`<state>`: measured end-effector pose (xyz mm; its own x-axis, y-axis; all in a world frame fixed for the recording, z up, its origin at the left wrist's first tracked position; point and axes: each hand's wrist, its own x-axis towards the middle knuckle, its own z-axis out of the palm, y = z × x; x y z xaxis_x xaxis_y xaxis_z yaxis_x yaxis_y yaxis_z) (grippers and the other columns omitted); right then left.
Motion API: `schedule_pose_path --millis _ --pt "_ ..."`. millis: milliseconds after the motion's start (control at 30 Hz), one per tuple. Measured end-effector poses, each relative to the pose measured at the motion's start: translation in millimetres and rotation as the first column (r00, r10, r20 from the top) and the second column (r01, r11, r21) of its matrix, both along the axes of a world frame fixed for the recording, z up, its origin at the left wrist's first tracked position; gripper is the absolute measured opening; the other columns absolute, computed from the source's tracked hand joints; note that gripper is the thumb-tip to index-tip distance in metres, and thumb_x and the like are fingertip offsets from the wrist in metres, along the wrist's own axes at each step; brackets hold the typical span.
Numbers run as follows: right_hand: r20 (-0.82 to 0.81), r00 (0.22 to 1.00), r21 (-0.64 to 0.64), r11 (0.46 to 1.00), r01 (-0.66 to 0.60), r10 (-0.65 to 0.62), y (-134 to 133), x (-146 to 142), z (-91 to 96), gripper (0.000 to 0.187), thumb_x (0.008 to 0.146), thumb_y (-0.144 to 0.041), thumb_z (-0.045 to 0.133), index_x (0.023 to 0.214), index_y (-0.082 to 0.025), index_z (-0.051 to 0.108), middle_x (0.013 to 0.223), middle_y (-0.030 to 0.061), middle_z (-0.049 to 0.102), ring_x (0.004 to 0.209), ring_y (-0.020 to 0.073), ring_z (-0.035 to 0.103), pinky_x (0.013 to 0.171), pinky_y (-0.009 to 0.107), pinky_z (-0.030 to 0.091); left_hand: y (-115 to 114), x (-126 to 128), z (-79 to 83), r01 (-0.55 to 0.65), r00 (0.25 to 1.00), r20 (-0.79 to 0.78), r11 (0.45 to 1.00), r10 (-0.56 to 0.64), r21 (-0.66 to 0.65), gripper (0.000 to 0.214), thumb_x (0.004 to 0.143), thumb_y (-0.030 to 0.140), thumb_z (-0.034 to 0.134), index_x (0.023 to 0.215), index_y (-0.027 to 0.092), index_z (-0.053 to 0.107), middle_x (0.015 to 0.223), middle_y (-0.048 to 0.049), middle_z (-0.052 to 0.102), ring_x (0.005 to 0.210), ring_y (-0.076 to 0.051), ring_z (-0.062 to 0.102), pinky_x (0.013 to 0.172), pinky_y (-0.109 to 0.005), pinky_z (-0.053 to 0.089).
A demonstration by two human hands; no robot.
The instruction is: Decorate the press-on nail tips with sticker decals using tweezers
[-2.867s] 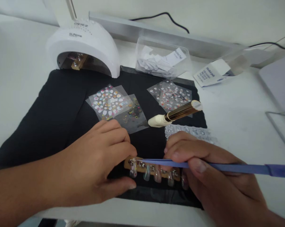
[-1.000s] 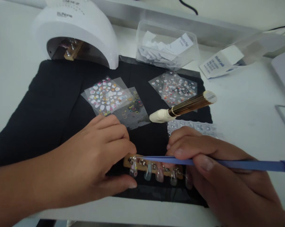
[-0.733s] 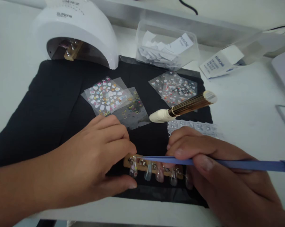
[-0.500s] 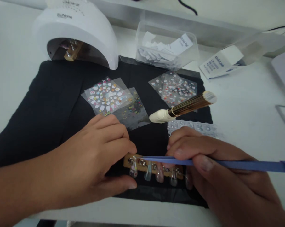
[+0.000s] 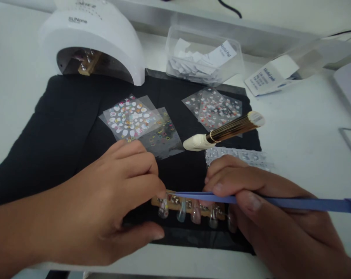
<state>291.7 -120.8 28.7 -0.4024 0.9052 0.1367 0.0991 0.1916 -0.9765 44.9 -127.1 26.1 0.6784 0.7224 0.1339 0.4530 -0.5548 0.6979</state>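
While the right hand (image 5: 265, 219) grips blue tweezers (image 5: 297, 204), their points reach the top of the leftmost nail tip (image 5: 163, 211) on a wooden strip (image 5: 172, 207), lying on black cloth (image 5: 64, 128) near the desk's (image 5: 309, 128) front edge. The left hand's (image 5: 125, 186) thumb stands apart from its curled fingers; whether these hold the strip's left end, I cannot tell. That tip bears coloured specks; the others seem merely tinted, so the work looks partway along, with more left than done.

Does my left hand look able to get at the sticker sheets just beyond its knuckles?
Likely yes: the sheets lie on the black mat, and nothing visible stands between them and the left hand.
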Motion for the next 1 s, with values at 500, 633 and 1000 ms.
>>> schedule_pose_path --millis 500,633,1000 --pt "0.056 0.996 0.021 0.998 -0.067 0.066 2.9 6.3 1.3 0.018 0.098 -0.032 0.054 0.094 -0.032 0.072 0.071 0.0030 0.070 0.080 0.0216 0.061 0.064 0.033 0.051 0.3 1.4 -0.9 -0.010 1.000 -0.001 1.000 0.010 -0.021 0.016 0.082 0.020 0.074 0.096 0.023 0.066 0.090 -0.0001 0.059 0.087 -0.019 0.051 0.076 -0.036 0.043" --pt "0.056 0.998 -0.027 1.000 0.001 0.001 1.8 3.3 2.3 0.017 0.097 -0.033 0.057 0.091 -0.031 0.073 0.071 0.0036 0.070 0.079 0.0219 0.063 0.063 0.033 0.051 -0.2 1.5 -0.7 -0.015 1.000 0.004 1.000 0.015 -0.026 0.016 0.083 0.019 0.072 0.097 0.023 0.066 0.090 0.0001 0.059 0.087 -0.019 0.051 0.076 -0.036 0.042" --pt "0.018 0.999 -0.026 0.999 -0.026 0.026 4.1 7.3 -3.6 0.014 0.095 -0.035 0.060 0.096 -0.033 0.074 0.074 0.0024 0.064 0.078 0.0201 0.060 0.061 0.031 0.049 0.1 1.0 -0.6 -0.005 1.000 0.000 1.000 0.005 -0.026 0.016 0.085 0.020 0.071 0.099 0.021 0.065 0.090 0.0003 0.059 0.086 -0.018 0.051 0.076 -0.036 0.041"
